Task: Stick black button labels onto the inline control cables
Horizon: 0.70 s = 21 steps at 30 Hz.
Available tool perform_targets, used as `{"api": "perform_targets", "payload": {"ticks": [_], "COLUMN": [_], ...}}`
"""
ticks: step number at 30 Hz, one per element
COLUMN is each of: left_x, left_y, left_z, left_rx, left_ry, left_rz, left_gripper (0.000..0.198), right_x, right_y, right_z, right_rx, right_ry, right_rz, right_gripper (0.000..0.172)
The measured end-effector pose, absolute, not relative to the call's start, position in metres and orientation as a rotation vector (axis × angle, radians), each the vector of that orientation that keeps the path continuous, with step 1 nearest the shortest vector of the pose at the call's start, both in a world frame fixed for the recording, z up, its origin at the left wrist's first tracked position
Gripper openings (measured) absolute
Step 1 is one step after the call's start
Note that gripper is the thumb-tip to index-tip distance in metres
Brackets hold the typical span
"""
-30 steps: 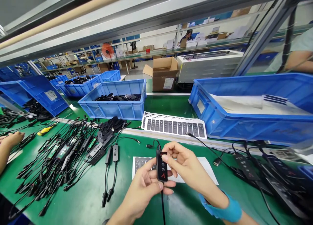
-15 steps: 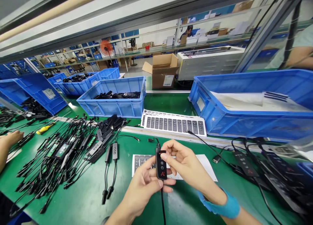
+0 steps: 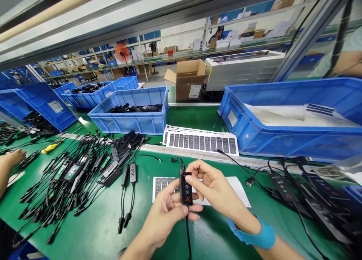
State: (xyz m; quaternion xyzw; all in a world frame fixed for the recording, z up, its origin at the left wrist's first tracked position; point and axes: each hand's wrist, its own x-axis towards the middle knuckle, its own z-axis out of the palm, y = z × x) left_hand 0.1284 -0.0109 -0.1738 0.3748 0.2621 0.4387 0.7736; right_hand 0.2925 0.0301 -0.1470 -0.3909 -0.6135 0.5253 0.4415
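Observation:
A black inline controller (image 3: 187, 195) with round plus and minus buttons and red markings stands nearly upright between my hands, a cable at each end. My left hand (image 3: 166, 209) is closed around its lower left side, thumb near the bottom end. My right hand (image 3: 207, 180) is closed at the upper end, its thumb on the front face and other fingers curled at the right edge. Whether those fingers also hold a thin film cannot be made out. Beneath both hands lies a white sheet of grey labels (image 3: 236, 190), partly covered.
Many cabled controllers (image 3: 70, 173) are heaped to the left, near a yellow-handled tool (image 3: 51, 148) and a co-worker's hand (image 3: 14, 158). More controllers (image 3: 285, 190) lie at right. Behind are label sheets (image 3: 202, 143), a blue bin (image 3: 127, 120) and a larger blue bin (image 3: 296, 141).
The view has shifted very slightly. Both hands keep nearly the same grip on the controller, and my right thumb stays at its upper end.

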Motion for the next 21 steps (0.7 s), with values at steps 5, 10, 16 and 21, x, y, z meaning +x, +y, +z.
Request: {"api": "perform_targets", "payload": {"ticks": [5,10,16,21], "left_x": [0.1291,0.1310,0.1321,0.1322], "left_y": [-0.0124,-0.0121,-0.0132,-0.0136], "left_z": [-0.1713,-0.1684,-0.1680,-0.1687], "left_rx": [0.818,0.834,0.881,0.898], "left_ry": [0.555,0.623,0.660,0.672], "left_rz": [0.959,0.958,0.953,0.952], "left_gripper": [0.072,0.076,0.077,0.079], "right_x": [0.2922,0.2906,0.2882,0.2882], "right_y": [0.0295,0.0275,0.0252,0.0252], "right_z": [-0.1463,-0.1484,-0.1500,-0.1500], "right_rx": [-0.976,-1.000,-1.064,-1.078], "right_ry": [-1.535,-1.541,-1.621,-1.648], "right_rz": [1.275,1.256,1.086,1.033], "right_gripper": [0.028,0.027,0.022,0.020]}}
